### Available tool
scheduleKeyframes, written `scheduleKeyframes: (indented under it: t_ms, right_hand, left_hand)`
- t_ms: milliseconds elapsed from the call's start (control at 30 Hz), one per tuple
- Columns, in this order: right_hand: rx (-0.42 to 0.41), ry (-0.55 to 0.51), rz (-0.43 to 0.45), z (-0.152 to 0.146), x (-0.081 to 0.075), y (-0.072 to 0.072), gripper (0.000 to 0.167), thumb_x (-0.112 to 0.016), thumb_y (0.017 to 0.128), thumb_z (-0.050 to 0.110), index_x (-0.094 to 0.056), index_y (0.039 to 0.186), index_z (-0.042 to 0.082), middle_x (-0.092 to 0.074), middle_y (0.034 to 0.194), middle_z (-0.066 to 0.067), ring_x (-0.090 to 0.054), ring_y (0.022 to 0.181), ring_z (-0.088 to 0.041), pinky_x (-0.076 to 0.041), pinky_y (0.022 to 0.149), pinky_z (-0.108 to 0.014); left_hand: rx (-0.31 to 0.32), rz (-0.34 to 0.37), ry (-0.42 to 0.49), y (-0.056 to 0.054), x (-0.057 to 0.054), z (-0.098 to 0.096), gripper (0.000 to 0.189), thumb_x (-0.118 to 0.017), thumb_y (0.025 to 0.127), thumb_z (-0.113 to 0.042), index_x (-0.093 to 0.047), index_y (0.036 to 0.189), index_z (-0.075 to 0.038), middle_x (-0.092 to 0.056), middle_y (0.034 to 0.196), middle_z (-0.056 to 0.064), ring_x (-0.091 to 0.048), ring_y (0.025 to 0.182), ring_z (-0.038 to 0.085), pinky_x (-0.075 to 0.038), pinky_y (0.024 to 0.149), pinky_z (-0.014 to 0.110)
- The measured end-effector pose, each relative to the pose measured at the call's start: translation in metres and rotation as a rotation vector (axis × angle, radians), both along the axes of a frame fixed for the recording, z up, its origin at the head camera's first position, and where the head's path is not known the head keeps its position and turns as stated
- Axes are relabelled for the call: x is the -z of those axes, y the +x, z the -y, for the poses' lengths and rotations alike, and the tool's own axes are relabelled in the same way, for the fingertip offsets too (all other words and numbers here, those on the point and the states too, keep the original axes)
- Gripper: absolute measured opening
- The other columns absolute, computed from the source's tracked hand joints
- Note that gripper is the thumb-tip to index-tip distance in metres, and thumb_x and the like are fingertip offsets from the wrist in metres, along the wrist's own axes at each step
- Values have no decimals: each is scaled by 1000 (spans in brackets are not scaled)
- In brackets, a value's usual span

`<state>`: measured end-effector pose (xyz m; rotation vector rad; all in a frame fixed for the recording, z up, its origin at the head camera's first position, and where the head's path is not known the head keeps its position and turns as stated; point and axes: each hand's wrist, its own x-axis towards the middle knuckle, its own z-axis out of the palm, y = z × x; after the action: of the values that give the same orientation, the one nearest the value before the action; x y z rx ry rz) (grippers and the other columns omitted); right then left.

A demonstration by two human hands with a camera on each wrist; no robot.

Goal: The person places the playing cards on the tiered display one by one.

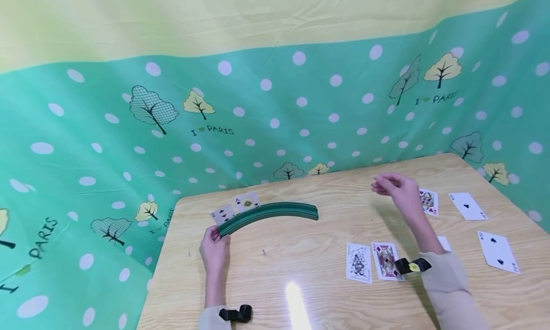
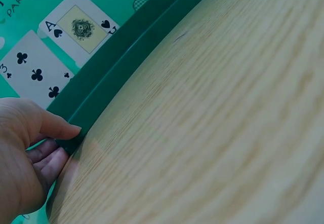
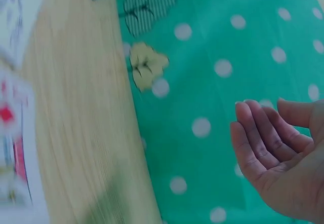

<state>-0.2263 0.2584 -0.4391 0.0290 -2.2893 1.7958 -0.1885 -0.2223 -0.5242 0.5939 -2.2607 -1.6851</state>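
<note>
My left hand [image 1: 213, 251] pinches the near left end of a curved dark green card holder [image 1: 270, 210], thumb on one side and fingers on the other. In the left wrist view a three of clubs [image 2: 30, 69] and an ace of spades [image 2: 81, 26] stand side by side at the holder, their lower edges hidden by it. Raised above the table on the right, my right hand [image 1: 399, 191] has loosely curled fingers and holds nothing. Its palm and fingers [image 3: 255, 143] show bare in the right wrist view.
A joker [image 1: 358, 263] and a red-diamond face card [image 1: 386, 258] lie side by side below the right hand. Further right lie a red face card [image 1: 429, 202], an ace of clubs [image 1: 468, 206], a two of spades [image 1: 498, 252] and a partly covered card. Dotted green cloth [image 1: 258, 153] hangs behind the wooden table.
</note>
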Motion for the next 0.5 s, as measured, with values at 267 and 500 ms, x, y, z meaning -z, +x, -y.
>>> scheduleKeyframes:
  t_ms: [267, 500]
  right_hand:
    - [98, -19, 17, -51, 1, 9, 34, -62, 106, 24, -63, 118, -7, -74, 88, 15, -72, 79, 0, -59, 75, -14]
    - [172, -94, 62, -84, 1, 11, 25, -60, 106, 25, -65, 119, 3, -73, 88, 17, -71, 80, 1, -58, 74, -12]
  left_hand:
    - [0, 2, -10, 0, -1, 0, 47, -63, 92, 8, -53, 138, 10, -57, 133, 32, -56, 128, 43, -49, 110, 41]
    - [-5, -1, -13, 0, 1, -1, 46, -64, 93, 7, -53, 138, 10, -58, 134, 32, -57, 128, 41, -49, 91, 8]
